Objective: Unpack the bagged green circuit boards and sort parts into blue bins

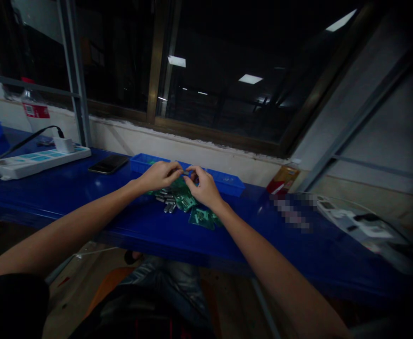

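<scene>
My left hand [159, 176] and my right hand [203, 186] meet above the blue table [121, 221], fingertips pinched. Between them is a small greyish metal piece [185, 173], mostly covered by the fingers; its exact kind is unclear. Below the hands lies a pile of green, shiny flat pieces [185, 202], too dim to tell whether boards or small bags. Several small silvery metal parts [170, 207] lie beside them, under my left hand. Behind the hands stands a long, shallow blue tray [227, 183], partly hidden by them.
A black phone [108, 164] lies left of the tray. Further left are a white power strip [40, 162] with a plug and a bottle [35, 110] with a red cap. A red-and-brown container [284, 179] stands at the right, near white equipment [361, 226]. A window runs behind.
</scene>
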`<state>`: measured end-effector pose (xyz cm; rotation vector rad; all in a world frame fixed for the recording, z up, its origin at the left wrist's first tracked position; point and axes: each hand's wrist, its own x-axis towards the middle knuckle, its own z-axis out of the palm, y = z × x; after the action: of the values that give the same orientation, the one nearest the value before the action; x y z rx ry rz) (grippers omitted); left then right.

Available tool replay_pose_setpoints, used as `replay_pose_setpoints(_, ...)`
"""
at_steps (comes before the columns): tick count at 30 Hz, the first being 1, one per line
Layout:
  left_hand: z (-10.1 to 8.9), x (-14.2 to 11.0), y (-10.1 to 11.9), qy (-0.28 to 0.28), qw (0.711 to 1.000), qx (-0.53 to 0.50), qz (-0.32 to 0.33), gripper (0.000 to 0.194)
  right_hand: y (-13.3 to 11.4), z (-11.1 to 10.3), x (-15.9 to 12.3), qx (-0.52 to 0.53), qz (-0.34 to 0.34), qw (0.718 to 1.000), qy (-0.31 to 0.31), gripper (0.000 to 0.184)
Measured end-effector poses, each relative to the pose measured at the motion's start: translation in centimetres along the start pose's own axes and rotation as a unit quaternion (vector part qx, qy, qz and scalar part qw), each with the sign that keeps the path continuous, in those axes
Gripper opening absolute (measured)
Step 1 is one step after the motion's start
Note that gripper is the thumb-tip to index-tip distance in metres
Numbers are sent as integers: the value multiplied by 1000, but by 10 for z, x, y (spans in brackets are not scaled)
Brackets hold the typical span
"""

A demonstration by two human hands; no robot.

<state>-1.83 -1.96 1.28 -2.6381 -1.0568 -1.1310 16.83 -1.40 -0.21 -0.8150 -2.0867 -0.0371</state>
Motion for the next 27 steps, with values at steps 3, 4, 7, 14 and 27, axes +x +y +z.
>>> replay_pose_setpoints(3,-2,0,2,-13,1000,-1,0,31,-2,0,0,-8,-15,1000,-7,13)
replay_pose_setpoints(4,-1,0,3,-16,1000,-8,1,31,-2,-1,0,-9,-16,1000,-9,14)
replay_pose_setpoints(7,1,0,2,-12,999,-36,11,30,-3,-1,1,-12,-11,1000,-9,20)
replay_pose_setpoints(14,3,0,-1,2,1000,-5,17,29,0,-2,0,-2,6,1000,-13,20)
replay_pose_setpoints(27,2,0,1,25,998,-53,16,29,-3,-5,1,-4,10,1000,-1,23)
